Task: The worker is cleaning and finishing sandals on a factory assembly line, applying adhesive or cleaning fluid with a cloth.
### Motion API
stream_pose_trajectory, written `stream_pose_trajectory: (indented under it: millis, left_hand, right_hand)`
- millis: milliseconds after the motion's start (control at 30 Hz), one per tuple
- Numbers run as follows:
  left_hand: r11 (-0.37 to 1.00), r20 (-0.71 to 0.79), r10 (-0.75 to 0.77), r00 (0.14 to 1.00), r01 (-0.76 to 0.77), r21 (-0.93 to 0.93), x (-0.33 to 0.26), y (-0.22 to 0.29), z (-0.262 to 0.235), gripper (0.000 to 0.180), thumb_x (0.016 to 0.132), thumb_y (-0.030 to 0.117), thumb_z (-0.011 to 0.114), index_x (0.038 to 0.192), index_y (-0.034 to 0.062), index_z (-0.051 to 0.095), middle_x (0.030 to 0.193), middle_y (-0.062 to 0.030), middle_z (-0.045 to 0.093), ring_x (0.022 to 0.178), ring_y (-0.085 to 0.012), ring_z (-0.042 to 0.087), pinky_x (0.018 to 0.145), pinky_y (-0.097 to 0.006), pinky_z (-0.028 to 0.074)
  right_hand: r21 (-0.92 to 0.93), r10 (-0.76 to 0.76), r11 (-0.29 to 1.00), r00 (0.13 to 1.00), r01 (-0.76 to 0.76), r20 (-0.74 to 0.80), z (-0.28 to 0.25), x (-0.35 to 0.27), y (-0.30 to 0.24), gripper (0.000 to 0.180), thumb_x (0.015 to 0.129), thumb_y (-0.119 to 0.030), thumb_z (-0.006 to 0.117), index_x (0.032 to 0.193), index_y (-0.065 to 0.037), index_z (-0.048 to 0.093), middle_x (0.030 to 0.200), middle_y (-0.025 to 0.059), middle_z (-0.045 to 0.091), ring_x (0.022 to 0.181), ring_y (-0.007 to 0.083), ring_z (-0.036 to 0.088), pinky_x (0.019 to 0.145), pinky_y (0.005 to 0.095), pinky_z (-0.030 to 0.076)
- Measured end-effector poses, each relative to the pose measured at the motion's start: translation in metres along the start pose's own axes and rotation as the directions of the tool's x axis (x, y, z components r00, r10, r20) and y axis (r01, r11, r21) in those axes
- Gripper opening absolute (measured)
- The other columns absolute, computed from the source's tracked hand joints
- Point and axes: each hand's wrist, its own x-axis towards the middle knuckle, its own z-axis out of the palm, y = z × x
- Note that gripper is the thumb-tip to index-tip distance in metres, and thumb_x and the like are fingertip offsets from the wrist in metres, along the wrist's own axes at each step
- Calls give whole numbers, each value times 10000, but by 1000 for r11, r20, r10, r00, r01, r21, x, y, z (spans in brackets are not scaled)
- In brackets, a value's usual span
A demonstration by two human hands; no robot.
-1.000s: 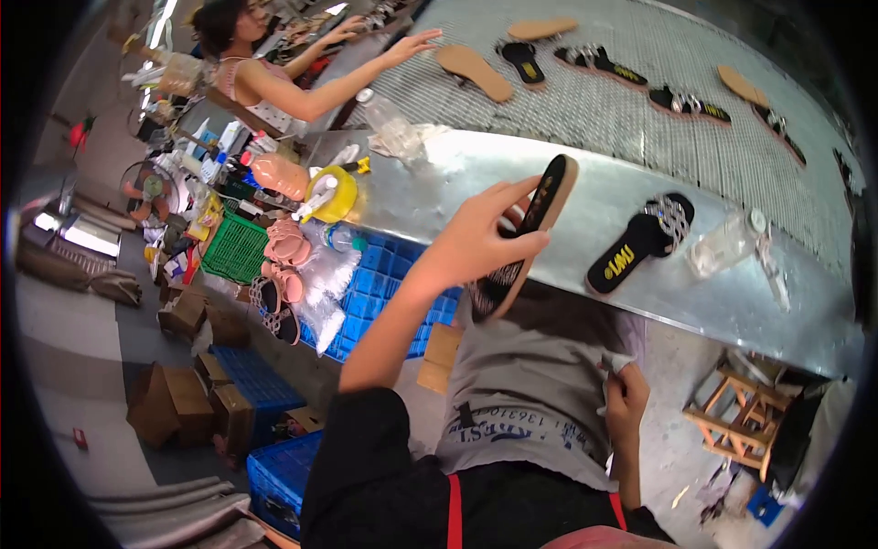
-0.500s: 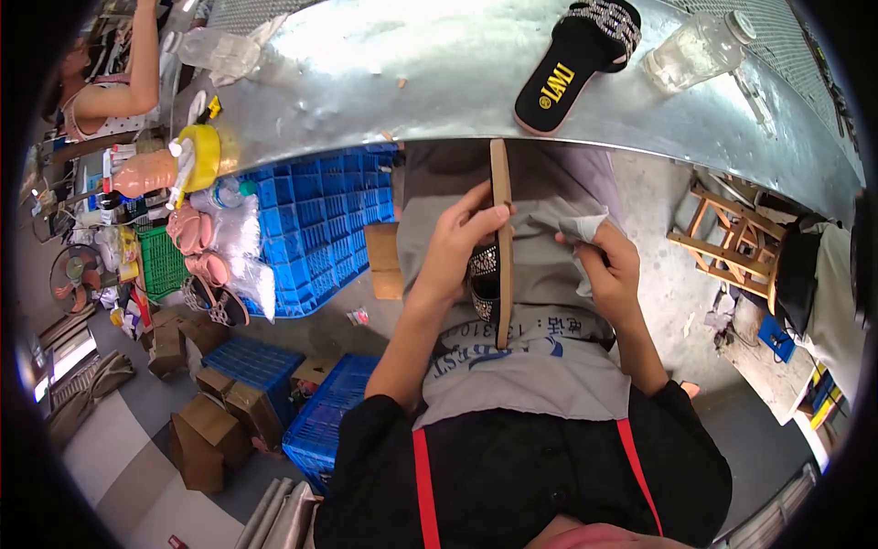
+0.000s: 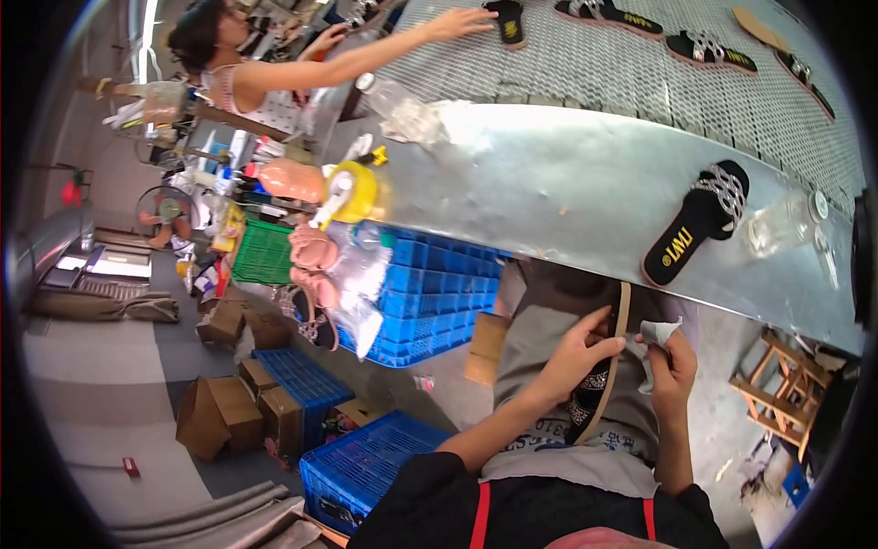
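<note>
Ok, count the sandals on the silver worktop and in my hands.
2: one sandal lies toward the right end of the worktop; the second sandal is in your left hand, before the apron. None seems hidden there.

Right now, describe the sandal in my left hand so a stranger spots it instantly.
Find the shiny metal ledge, then look below it to the grey apron. There, your left hand holds the sandal on edge. Unlike the black sandal lying flat on the ledge, it shows its tan sole as a narrow strip.
</note>
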Motion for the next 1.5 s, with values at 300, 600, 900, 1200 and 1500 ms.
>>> stream_pose_trajectory:
  millis: [300, 600, 900, 1200, 1500]
  left_hand:
    - [1000, 11, -10, 1000, 10, -11, -1, 7, 0, 558, 974, 202, 656, 1461, 2, 472, 1166, -18, 655, 987, -62, 583, 856, -220, 486]
    - [983, -12, 94, 995, -95, -155, -3, -8, 17, 515, 983, 206, 652, 1425, -15, 507, 1119, -28, 673, 986, -75, 617, 858, -226, 502]
    - [992, 125, 59, 990, -44, -120, 2, -3, -1, 550, 1005, 222, 611, 1470, -25, 448, 1190, -51, 661, 1056, -93, 621, 931, -240, 491]
    - [999, 384, -36, 923, 38, 3, -14, 8, -23, 861, 996, 301, 597, 1615, -3, 82, 1433, -106, 507, 1212, -169, 565, 1071, -303, 406]
    - [999, 433, -15, 901, -1, 36, -22, 14, -21, 922, 989, 315, 619, 1630, 42, 14, 1492, -127, 465, 1302, -194, 508, 1132, -338, 361]
  right_hand:
    - [24, -149, 989, 982, 147, 116, 4, 20, -10, 287, 916, 73, 507, 1145, 24, 672, 1038, 61, 678, 905, 117, 615, 799, 235, 470]
    - [151, 63, 984, 974, -97, 218, -9, 17, -17, 303, 909, 79, 489, 1149, 33, 666, 1013, 19, 643, 847, 64, 569, 743, 203, 439]
    - [173, 118, 975, 983, -142, 140, 7, 3, -19, 254, 961, 20, 522, 1178, 2, 652, 1040, 22, 683, 926, 72, 600, 815, 219, 456]
    - [319, 208, 930, 977, -183, -47, 28, -30, -4, 281, 964, 47, 507, 1213, 30, 637, 1075, 42, 676, 907, 91, 599, 803, 249, 477]
    - [324, 257, 916, 966, -236, -23, 14, -24, -7, 290, 958, 45, 503, 1216, 19, 633, 1080, 57, 686, 957, 113, 625, 836, 250, 482]
